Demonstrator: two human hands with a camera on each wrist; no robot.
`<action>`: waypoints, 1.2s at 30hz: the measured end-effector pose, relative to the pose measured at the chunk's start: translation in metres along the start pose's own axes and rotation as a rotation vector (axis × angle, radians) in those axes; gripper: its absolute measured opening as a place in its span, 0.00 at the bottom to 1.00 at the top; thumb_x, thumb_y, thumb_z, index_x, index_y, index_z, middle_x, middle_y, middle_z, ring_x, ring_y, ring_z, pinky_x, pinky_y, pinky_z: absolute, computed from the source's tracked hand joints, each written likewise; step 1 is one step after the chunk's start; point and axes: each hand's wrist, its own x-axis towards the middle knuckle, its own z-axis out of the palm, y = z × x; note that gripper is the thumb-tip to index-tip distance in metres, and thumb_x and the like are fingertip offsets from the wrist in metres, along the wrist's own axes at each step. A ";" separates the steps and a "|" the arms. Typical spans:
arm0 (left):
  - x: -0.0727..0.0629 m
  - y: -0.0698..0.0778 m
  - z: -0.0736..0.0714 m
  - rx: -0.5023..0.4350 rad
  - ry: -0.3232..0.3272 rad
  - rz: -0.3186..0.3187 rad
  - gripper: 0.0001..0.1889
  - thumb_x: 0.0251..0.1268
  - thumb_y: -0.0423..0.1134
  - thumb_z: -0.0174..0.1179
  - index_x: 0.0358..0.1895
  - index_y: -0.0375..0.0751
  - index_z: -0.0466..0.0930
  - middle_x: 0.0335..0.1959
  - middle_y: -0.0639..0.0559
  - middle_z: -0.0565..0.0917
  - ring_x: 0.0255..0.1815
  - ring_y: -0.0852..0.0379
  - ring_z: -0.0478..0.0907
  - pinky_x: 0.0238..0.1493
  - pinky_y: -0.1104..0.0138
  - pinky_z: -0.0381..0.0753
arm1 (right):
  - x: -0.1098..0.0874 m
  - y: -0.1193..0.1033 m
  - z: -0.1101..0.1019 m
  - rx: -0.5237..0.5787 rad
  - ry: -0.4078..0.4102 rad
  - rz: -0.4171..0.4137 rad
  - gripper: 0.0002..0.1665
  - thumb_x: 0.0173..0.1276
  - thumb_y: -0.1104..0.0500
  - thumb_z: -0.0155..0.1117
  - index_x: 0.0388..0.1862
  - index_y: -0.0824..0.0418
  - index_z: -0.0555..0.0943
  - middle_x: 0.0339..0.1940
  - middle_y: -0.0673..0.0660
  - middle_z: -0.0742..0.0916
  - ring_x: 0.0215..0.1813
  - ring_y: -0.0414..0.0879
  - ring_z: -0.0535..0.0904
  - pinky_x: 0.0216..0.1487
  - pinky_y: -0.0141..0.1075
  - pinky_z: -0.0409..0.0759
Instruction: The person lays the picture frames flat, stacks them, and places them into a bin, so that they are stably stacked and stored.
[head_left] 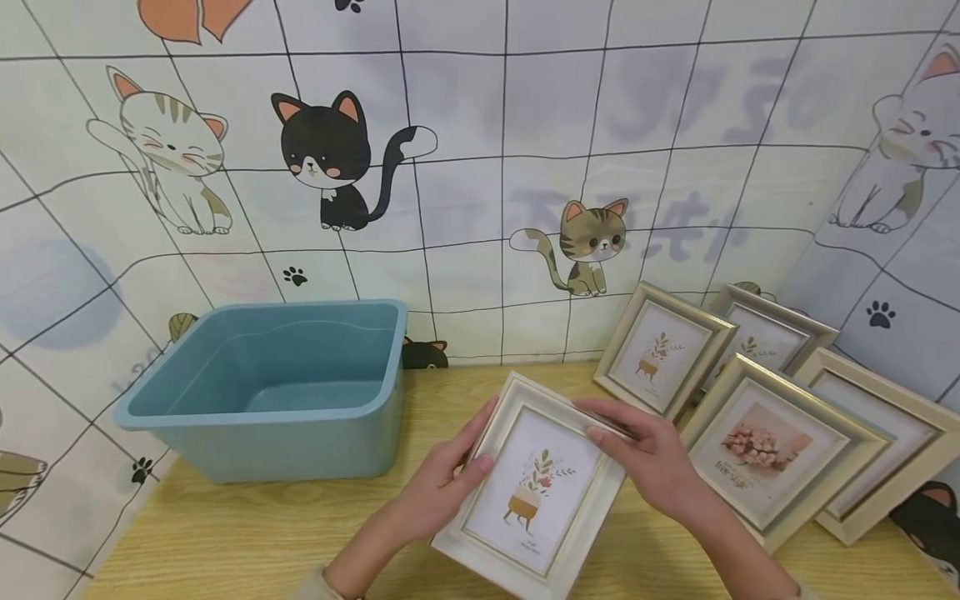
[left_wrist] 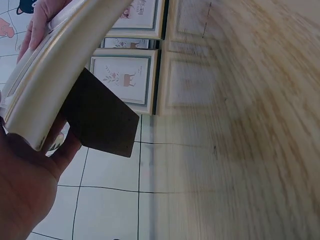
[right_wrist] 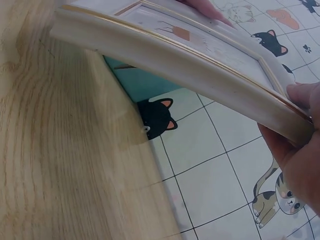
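Cats all over the backdrop [head_left: 465,208], blue tub [head_left: 285,450] off to the left
Got a black-and-white cat [head_left: 330,158] between a pale striped cat [head_left: 172,150] and a brown tabby [head_left: 591,246], plus paw prints [head_left: 295,276] and dark grid lines [head_left: 505,100]. Also spotted: four picture frames [head_left: 795,388] standing up over at the right, with a pink flower print [head_left: 765,446] in one and plant prints [head_left: 660,354] in two others. Light wood tabletop [head_left: 300,525] under both tub and frames.

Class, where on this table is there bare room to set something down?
Bare table shows in front of the blue tub, and between the tub and the held frame. The right side is crowded by four standing frames.
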 end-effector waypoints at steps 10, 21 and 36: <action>-0.004 -0.002 -0.007 -0.022 -0.033 -0.021 0.33 0.83 0.34 0.48 0.84 0.54 0.50 0.59 0.34 0.81 0.43 0.55 0.86 0.30 0.60 0.87 | -0.002 0.002 0.002 0.031 0.047 0.084 0.20 0.73 0.72 0.61 0.63 0.75 0.78 0.57 0.38 0.86 0.49 0.40 0.86 0.42 0.38 0.86; -0.021 -0.014 -0.016 0.003 0.009 -0.024 0.29 0.77 0.31 0.58 0.78 0.41 0.66 0.52 0.37 0.85 0.36 0.57 0.84 0.35 0.60 0.86 | -0.011 0.005 0.006 0.008 0.139 0.165 0.20 0.75 0.67 0.62 0.64 0.72 0.79 0.61 0.46 0.85 0.63 0.32 0.78 0.57 0.28 0.77; -0.040 -0.017 -0.026 -0.101 0.042 -0.143 0.23 0.74 0.29 0.61 0.69 0.29 0.74 0.65 0.32 0.77 0.54 0.57 0.82 0.48 0.65 0.84 | -0.030 0.014 0.019 -0.007 0.272 0.266 0.22 0.74 0.67 0.64 0.65 0.71 0.78 0.58 0.40 0.85 0.58 0.30 0.79 0.56 0.24 0.76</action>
